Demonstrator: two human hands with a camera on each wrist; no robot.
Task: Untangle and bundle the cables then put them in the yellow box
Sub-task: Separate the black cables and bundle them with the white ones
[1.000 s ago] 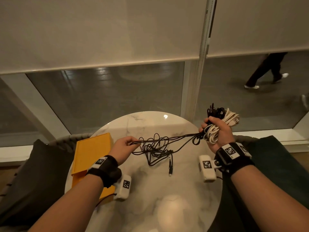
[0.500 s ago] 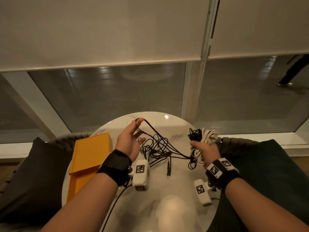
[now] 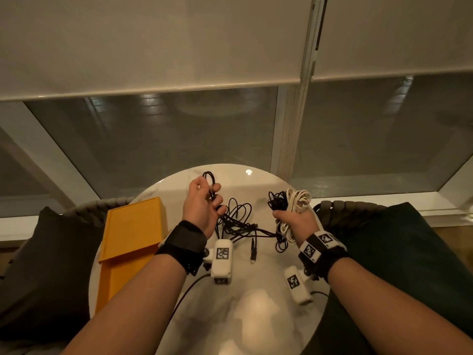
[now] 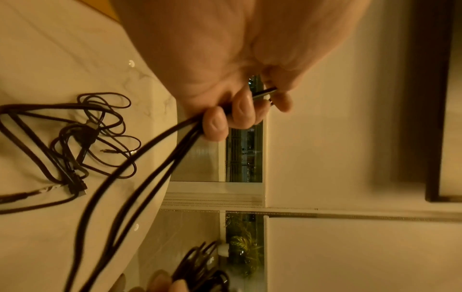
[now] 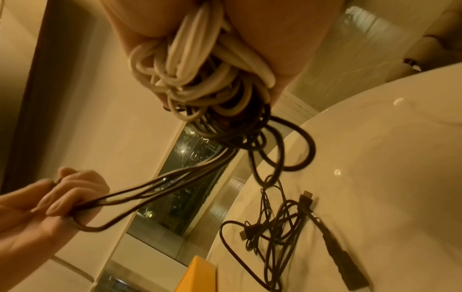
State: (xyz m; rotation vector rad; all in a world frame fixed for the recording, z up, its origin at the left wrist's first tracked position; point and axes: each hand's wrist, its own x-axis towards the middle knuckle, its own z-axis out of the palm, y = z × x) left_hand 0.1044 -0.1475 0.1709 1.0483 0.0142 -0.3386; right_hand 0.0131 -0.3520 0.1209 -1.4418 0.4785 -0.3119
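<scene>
My left hand (image 3: 204, 201) is raised over the round marble table (image 3: 256, 316), its fingers (image 4: 215, 124) curled round a loop of black cable (image 3: 211, 185). Strands of that cable (image 5: 160, 187) run across to my right hand (image 3: 291, 221), which grips a bundle of white cable (image 3: 298, 203) and black cable (image 3: 276, 201) coils. A loose tangle of black cable (image 3: 238, 221) lies on the table between the hands, with a plug end (image 3: 253, 249) pointing toward me. The yellow box (image 3: 133, 226) sits open at the table's left edge.
Dark cushioned chairs (image 3: 409, 239) flank the table on both sides. A window with lowered blinds (image 3: 153, 42) stands right behind the table. White sensor units (image 3: 222, 260) hang from both wrists over the table.
My right hand has come down and inward with the bundle. My left hand has risen and turned, lifting a loop of black cable off the table.
</scene>
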